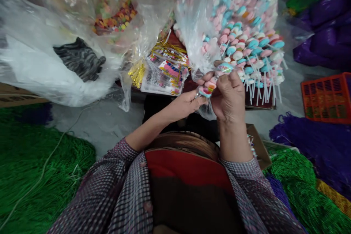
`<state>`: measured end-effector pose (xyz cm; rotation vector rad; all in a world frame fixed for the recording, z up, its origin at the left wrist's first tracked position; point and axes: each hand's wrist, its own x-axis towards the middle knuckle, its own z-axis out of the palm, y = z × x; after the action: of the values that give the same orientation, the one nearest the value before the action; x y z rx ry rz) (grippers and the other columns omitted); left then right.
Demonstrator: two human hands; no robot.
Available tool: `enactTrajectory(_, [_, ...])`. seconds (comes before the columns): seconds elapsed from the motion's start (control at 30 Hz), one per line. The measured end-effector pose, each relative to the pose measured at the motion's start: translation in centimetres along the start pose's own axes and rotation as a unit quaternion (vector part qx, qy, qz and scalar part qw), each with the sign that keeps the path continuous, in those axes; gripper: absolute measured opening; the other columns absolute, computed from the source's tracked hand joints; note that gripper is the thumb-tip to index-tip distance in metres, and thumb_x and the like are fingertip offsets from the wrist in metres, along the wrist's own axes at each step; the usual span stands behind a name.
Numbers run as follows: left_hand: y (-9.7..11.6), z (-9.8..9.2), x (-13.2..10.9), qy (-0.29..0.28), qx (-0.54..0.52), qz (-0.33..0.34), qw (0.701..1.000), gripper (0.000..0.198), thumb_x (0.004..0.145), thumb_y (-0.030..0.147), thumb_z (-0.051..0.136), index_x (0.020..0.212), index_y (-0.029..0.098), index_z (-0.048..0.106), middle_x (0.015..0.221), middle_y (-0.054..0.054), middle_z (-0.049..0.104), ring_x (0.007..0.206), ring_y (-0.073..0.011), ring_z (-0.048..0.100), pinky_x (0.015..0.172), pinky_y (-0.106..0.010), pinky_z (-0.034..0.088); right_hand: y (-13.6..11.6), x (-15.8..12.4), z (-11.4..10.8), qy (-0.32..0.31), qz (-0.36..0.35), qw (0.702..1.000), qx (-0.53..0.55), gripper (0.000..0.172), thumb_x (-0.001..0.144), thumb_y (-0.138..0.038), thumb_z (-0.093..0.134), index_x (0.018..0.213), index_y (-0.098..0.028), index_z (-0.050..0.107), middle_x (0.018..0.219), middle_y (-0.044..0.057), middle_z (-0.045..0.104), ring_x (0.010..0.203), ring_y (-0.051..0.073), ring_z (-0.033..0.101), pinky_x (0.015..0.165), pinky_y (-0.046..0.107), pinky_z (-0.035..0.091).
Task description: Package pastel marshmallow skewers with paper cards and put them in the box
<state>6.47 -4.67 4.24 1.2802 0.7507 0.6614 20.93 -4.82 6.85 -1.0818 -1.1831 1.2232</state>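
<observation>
My left hand (189, 103) pinches a small wrapped lollipop (205, 91) with a pink and blue head. My right hand (229, 95) is closed around several more wrapped lollipops (223, 68) and a bit of clear plastic wrap. Both hands meet just below a big clear bag of pink, blue and white lollipops (244, 25), whose white sticks point down toward my hands.
A clear bag of small coloured sweets (115, 18) and packets with gold trim (167, 69) lie to the left. White plastic (33, 62) bulges at far left. Green bead strands (30, 168) and purple ones (320, 146) flank me. An orange crate (326, 97) stands right.
</observation>
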Motion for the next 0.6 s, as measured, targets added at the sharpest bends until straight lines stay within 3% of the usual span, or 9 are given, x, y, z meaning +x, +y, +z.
enactTrajectory(0.07, [-0.8, -0.2, 0.4, 0.139, 0.134, 0.051, 0.980, 0.036, 0.096, 0.056, 0.058, 0.093, 0.020, 0.062, 0.067, 0.002, 0.051, 0.059, -0.0127, 0.046, 0.057, -0.026, 0.037, 0.6, 0.2, 0.6, 0.037, -0.035, 0.999, 0.007, 0.042, 0.088, -0.065, 0.066, 0.123, -0.042, 0.061, 0.127, 0.003, 0.073, 0.130, 0.030, 0.066, 0.090, 0.045, 0.064])
enactTrajectory(0.13, [-1.5, -0.6, 0.7, 0.203, 0.201, 0.092, 0.954, 0.036, 0.098, 0.055, 0.055, 0.095, 0.020, 0.062, 0.071, 0.000, 0.055, 0.064, -0.0142, 0.049, 0.061, -0.027, 0.038, 0.9, 0.5, 0.7, 0.059, -0.068, 0.996, 0.027, 0.040, 0.087, -0.059, 0.072, 0.122, -0.041, 0.063, 0.128, 0.002, 0.074, 0.132, 0.028, 0.065, 0.096, 0.046, 0.063])
enactTrajectory(0.2, [-1.9, -1.2, 0.7, 0.171, 0.165, 0.112, 0.965, 0.045, 0.098, 0.063, 0.049, 0.090, 0.020, 0.060, 0.067, 0.001, 0.050, 0.060, -0.0130, 0.045, 0.058, -0.027, 0.037, 0.9, 0.8, 0.4, 0.043, -0.073, 0.995, 0.044, 0.043, 0.082, -0.054, 0.080, 0.120, -0.039, 0.067, 0.129, 0.002, 0.074, 0.134, 0.028, 0.064, 0.103, 0.047, 0.060])
enactTrajectory(0.3, [-1.8, -1.9, 0.3, 0.017, 0.018, 0.091, 0.996, 0.055, 0.096, 0.073, 0.043, 0.088, 0.021, 0.058, 0.058, 0.007, 0.033, 0.049, -0.0098, 0.032, 0.049, -0.025, 0.031, 0.9, 1.5, -0.6, -0.023, -0.052, 0.998, 0.034, 0.046, 0.076, -0.053, 0.085, 0.116, -0.036, 0.071, 0.132, 0.002, 0.074, 0.134, 0.029, 0.064, 0.105, 0.048, 0.059])
enactTrajectory(0.37, [-1.6, -2.1, -0.1, -0.025, -0.021, 0.071, 0.997, 0.055, 0.096, 0.074, 0.041, 0.090, 0.022, 0.059, 0.057, 0.008, 0.027, 0.046, -0.0092, 0.027, 0.046, -0.024, 0.028, 1.3, 2.1, -0.8, -0.038, -0.050, 0.998, 0.008, 0.048, 0.075, -0.055, 0.086, 0.116, -0.035, 0.071, 0.131, 0.002, 0.074, 0.130, 0.028, 0.067, 0.102, 0.048, 0.061])
enactTrajectory(0.43, [-1.8, -2.3, -0.4, 0.053, 0.035, 0.081, 0.995, 0.053, 0.097, 0.071, 0.043, 0.091, 0.021, 0.060, 0.059, 0.006, 0.033, 0.049, -0.0100, 0.031, 0.049, -0.026, 0.031, 2.1, 2.6, -0.5, -0.019, -0.063, 0.998, -0.014, 0.050, 0.075, -0.056, 0.086, 0.117, -0.035, 0.071, 0.129, 0.002, 0.075, 0.124, 0.027, 0.069, 0.100, 0.048, 0.062])
enactTrajectory(0.53, [-2.8, -3.0, -0.6, 0.238, 0.161, 0.123, 0.950, 0.050, 0.096, 0.069, 0.048, 0.086, 0.021, 0.060, 0.065, 0.002, 0.047, 0.058, -0.0121, 0.040, 0.056, -0.028, 0.034, 3.5, 3.6, 0.6, 0.003, -0.091, 0.995, -0.044, 0.052, 0.078, -0.058, 0.083, 0.122, -0.035, 0.069, 0.126, 0.002, 0.076, 0.118, 0.024, 0.071, 0.099, 0.046, 0.063])
enactTrajectory(0.6, [-3.3, -4.0, -0.7, 0.296, 0.156, 0.132, 0.933, 0.048, 0.095, 0.066, 0.053, 0.082, 0.021, 0.060, 0.065, 0.002, 0.049, 0.058, -0.0116, 0.040, 0.056, -0.027, 0.033, 4.1, 4.5, 1.0, -0.005, -0.106, 0.990, -0.091, 0.047, 0.084, -0.059, 0.076, 0.123, -0.034, 0.069, 0.121, 0.001, 0.077, 0.113, 0.023, 0.073, 0.097, 0.045, 0.063])
